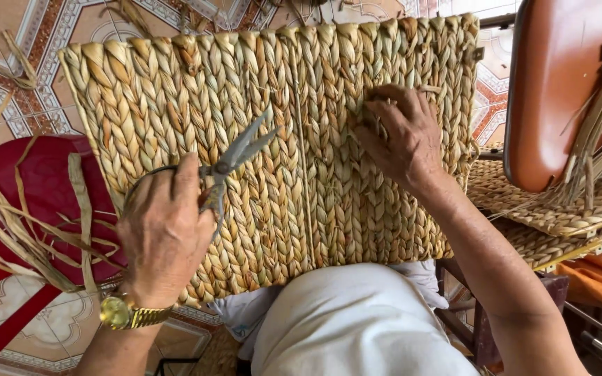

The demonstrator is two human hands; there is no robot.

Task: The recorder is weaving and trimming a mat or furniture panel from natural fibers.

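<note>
1. Head view: the left hand (165, 233) is curled into a closed grip around the handles of a pair of scissors (228, 167), back of the hand up, a gold wristwatch (125, 315) on the wrist
2. The scissors point up and to the right, blades slightly parted, lying just over the woven panel (273, 153)
3. The right hand (402, 136) lies palm down on the upper right part of the panel, fingers bent and pressed into the weave – it seems to pinch a strand end, though what it grips cannot be told
4. The panel is a flat rectangle of thick braided straw in pale yellow, green and tan, with a straight seam running down its middle; it rests tilted over the person's lap, on white cloth (357, 324)
5. At left, loose dried straw strips (29, 230) hang over a red stool (33, 188) on the patterned tile floor (8, 63)
6. At right, more woven panels (559, 209) are stacked – an orange-brown chair (559, 83) stands above them, with a bundle of straw against it
</note>
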